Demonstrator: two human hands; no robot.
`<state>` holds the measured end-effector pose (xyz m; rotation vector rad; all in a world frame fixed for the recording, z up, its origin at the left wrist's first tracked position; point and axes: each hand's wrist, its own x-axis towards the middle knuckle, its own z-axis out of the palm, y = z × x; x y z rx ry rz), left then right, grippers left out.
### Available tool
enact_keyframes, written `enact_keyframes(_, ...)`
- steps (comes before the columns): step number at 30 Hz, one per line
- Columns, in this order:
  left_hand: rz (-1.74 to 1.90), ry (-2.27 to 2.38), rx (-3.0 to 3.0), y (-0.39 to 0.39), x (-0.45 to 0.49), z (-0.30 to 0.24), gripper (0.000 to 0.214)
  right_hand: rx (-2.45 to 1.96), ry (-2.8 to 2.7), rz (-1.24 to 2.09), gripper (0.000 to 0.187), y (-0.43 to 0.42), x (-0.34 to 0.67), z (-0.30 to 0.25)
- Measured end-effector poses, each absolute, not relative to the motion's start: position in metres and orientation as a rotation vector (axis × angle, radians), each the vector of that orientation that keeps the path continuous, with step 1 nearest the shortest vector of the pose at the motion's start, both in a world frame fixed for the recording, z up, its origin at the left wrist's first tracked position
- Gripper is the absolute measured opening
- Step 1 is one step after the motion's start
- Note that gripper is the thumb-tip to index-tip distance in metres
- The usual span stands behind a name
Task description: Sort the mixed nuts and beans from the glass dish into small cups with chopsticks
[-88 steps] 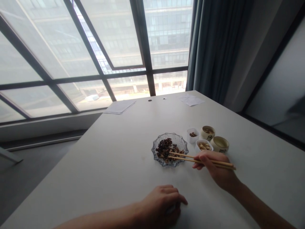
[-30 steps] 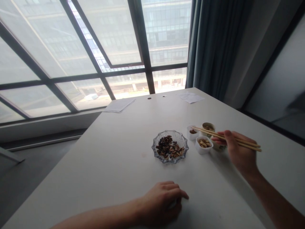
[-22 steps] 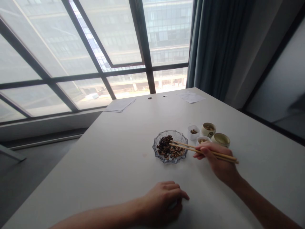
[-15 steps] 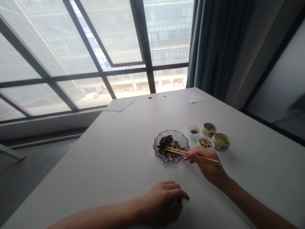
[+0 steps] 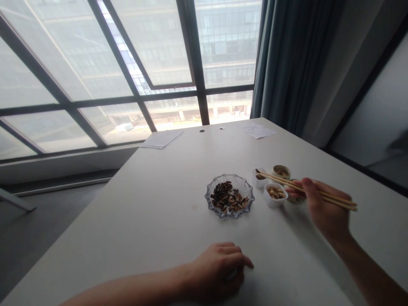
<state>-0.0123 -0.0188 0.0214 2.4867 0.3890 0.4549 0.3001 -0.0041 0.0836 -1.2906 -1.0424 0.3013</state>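
Observation:
My right hand (image 5: 323, 208) grips a pair of wooden chopsticks (image 5: 283, 181), whose tips reach over a small white cup (image 5: 259, 179) holding a few dark seeds. A glass dish (image 5: 230, 199) of mixed dark and pale seeds stands in the middle of the white table (image 5: 159, 221). Next to it is a second white cup (image 5: 275, 194) with pale nuts, and a round ceramic cup (image 5: 281, 171) sits behind. Another ceramic cup is mostly hidden by my right hand. My left hand (image 5: 216, 272) rests on the table near me, fingers curled, palm down.
A stack of papers (image 5: 162, 138) lies at the far left edge of the table and a loose sheet (image 5: 259, 132) at the far right. Large windows and a dark curtain (image 5: 287, 63) stand behind the table.
My right hand has lifted the chopsticks out of the glass dish and swung them right, so the tips are now over the small white cup. My left hand has stayed put.

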Motion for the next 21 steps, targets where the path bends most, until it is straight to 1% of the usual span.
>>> enact_keyframes(3,0.466,0.387,2.489,-0.019,-0.012,0.021,0.034,-1.327,-1.099,0.317,0.032,-0.004,0.303,0.082)
enact_keyframes(8,0.493,0.386,2.491,-0.018,-0.012,0.019,0.034,-1.178,-1.333,0.417,0.027,-0.011,0.285,0.080)
enact_keyframes(14,0.501,0.388,2.493,-0.018,-0.011,0.018,0.031,-1.106,-1.648,0.633,0.038,-0.008,0.266,0.071)
enact_keyframes(17,0.516,0.386,2.498,-0.019,-0.011,0.019,0.032,-1.104,-1.652,0.660,0.040,-0.005,0.261,0.065)
enact_keyframes(21,0.527,0.379,2.492,-0.020,-0.011,0.020,0.032,-1.099,-1.557,0.637,0.037,-0.007,0.260,0.068)
